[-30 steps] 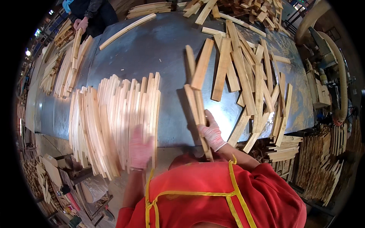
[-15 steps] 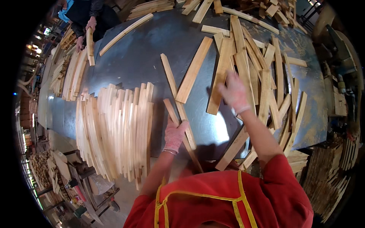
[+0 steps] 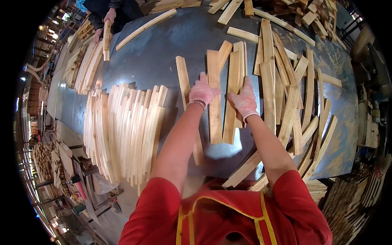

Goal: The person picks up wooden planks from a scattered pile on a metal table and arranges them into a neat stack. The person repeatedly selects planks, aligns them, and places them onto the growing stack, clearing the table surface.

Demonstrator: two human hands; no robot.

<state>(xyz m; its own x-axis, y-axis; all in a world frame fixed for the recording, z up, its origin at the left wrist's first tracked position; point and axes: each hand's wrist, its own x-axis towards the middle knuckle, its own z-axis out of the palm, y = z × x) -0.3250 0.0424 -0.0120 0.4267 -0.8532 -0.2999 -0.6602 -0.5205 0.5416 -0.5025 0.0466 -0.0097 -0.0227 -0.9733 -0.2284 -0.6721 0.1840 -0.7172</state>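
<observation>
Both my hands wear pale pink gloves and work over the middle of the dark table. My left hand [image 3: 204, 90] is closed at the left edge of a flat wooden strip [image 3: 214, 118], its thumb across the top. My right hand [image 3: 245, 100] grips a second wooden strip [image 3: 230, 118] at its right edge, thumb on top and fingers along the side. A narrow gap separates these two strips near their middles. More strips lie partly under or behind them. Left of my left hand lies a narrow strip [image 3: 183, 75], partly hidden by my forearm.
A row of pale strips [image 3: 130, 130] lies closely side by side on the left. Loose, crossing strips [image 3: 292, 102] crowd the right. A co-worker's hand [image 3: 110, 15] holds a strip at the far left. More wood pieces [image 3: 314, 16] are heaped at the far right.
My left hand has left a narrow strip near the row and moved right and away from me to the middle strips. My right hand has shifted its strip left. The view has shifted.
</observation>
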